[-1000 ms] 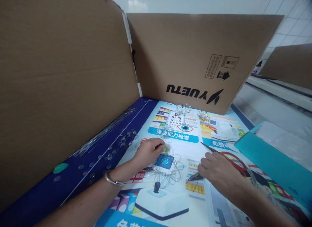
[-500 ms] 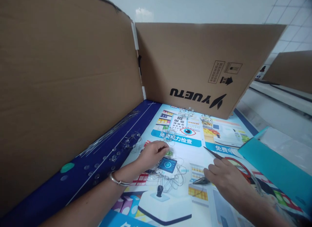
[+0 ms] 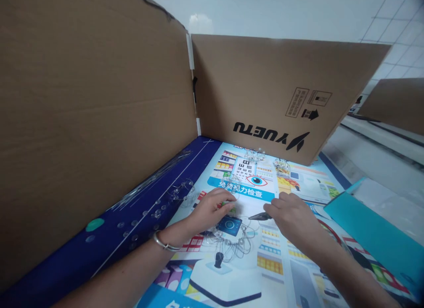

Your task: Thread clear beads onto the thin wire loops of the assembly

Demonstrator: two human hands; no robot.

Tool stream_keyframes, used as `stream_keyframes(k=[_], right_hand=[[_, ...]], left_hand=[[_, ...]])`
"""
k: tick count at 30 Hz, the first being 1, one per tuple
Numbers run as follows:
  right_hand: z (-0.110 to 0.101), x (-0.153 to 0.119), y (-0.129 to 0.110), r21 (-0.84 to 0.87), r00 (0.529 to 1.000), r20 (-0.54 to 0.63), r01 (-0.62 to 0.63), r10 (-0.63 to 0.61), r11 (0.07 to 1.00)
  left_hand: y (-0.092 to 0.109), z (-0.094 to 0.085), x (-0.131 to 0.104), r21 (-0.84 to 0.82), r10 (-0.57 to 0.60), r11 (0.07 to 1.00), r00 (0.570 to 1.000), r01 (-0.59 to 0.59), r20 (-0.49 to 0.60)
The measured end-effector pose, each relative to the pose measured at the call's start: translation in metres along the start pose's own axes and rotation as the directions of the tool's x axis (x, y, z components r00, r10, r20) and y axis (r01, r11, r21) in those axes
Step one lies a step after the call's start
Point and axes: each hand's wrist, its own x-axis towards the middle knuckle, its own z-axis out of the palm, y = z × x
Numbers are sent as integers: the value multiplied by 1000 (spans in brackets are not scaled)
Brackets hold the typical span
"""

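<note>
The right hand (image 3: 287,213), closed around dark metal pliers (image 3: 260,216), has swung inward, putting the tool within reach of the clear-bead, silver-wire loop (image 3: 228,242) on the printed worktop (image 3: 232,281) beside the left hand (image 3: 212,207), whose grip I cannot tell.

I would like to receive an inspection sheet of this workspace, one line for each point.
Surface: white-and-blue printed sheet.
Job's things: looped silver wire piece with clear beads; dark, pointed metal tool.
Clutter: loose clear round beads, thin straight silver wires, flat teal oval.
Grips: left grip beside the wire piece, contact unclear; right grip closed round the tool.
Cables: nothing seen.
Surroundings: brown cardboard panels at left and back; teal box at right.
</note>
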Motion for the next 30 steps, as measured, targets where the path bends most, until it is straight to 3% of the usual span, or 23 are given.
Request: stream_keyframes(k=[4,11,23,27,30], right_hand=[[9,15,-1,-25,999,-36,-8,8,1000],[18,21,-7,-4,998,-43,-46,46,999],[15,16,-17,0,994,-78,-77,77,997],[16,14,-18,189,972,-17,-229,236,955],[17,12,-18,439,944,151,-330,293,836]], left_hand=[[5,-3,1,-3,107,994,994,-107,21],[12,-7,0,2,189,982,972,-191,137],[11,1,-2,91,211,972,974,-219,88],[14,1,-2,101,173,980,985,-171,-15],[16,-1,-2,103,168,983,973,-154,-156]])
